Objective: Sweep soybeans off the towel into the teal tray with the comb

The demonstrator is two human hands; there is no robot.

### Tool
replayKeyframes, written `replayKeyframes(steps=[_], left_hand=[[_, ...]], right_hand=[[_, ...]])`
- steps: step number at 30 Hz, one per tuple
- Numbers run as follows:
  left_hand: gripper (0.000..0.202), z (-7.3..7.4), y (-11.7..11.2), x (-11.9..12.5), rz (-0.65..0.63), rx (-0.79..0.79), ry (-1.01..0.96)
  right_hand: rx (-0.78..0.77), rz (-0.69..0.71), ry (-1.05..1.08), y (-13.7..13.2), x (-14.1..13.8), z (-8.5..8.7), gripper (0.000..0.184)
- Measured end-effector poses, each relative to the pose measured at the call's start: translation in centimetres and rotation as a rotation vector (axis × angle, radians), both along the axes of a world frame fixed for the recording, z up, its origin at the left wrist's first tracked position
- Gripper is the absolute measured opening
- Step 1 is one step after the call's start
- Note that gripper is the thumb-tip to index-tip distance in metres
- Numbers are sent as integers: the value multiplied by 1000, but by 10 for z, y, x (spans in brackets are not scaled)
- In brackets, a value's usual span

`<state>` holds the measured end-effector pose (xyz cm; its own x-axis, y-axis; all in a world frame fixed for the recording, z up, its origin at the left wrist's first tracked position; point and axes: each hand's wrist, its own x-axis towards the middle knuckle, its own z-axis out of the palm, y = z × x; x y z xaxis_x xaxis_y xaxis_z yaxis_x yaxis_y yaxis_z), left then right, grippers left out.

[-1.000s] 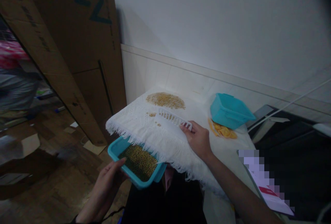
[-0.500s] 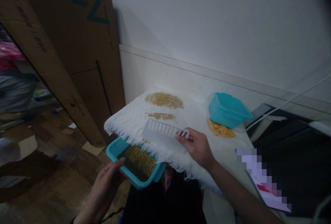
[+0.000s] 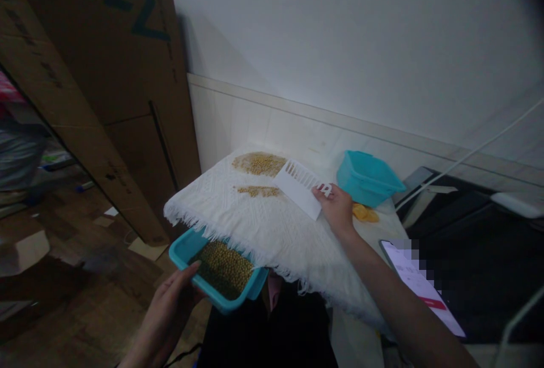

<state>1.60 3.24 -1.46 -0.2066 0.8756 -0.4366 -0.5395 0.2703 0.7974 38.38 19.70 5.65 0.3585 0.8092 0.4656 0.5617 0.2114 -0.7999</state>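
Observation:
My left hand (image 3: 178, 291) grips the near left rim of a blue plastic basin (image 3: 232, 304), held just below the table's fringed edge. Yellow beans (image 3: 232, 266), with smaller green ones beside them, lie inside the basin. In my right hand (image 3: 335, 206) is a white slotted plastic scraper (image 3: 300, 192), tilted over the white cloth (image 3: 238, 220). Its left end is beside a wide patch of beans (image 3: 259, 164) at the back of the cloth. A narrower strip of beans (image 3: 257, 191) lies in front of that patch.
A second blue basin (image 3: 369, 178) stands at the right back, by a yellow cloth (image 3: 365, 213). A phone (image 3: 420, 288) with a lit screen rests at the right on a black surface. A tall cardboard box (image 3: 140, 84) stands left of the table, and the wall is behind.
My right hand has moved the scraper from the front edge of the cloth back and to the right, towards the bean patches. The left hand still holds the basin at the edge.

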Motion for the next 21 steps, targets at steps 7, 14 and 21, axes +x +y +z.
replayKeyframes(steps=[7,14,21], left_hand=[[33,0,0,0,-12,-25,2],[28,10,0,3,27,-69,-6],[30,6,-1,-1,-16,-41,-6]], right_hand=[[-56,54,15,5,-5,-1,47],[-74,134,53,-5,-17,1,51],[-91,226,109,-27,-34,5,52]])
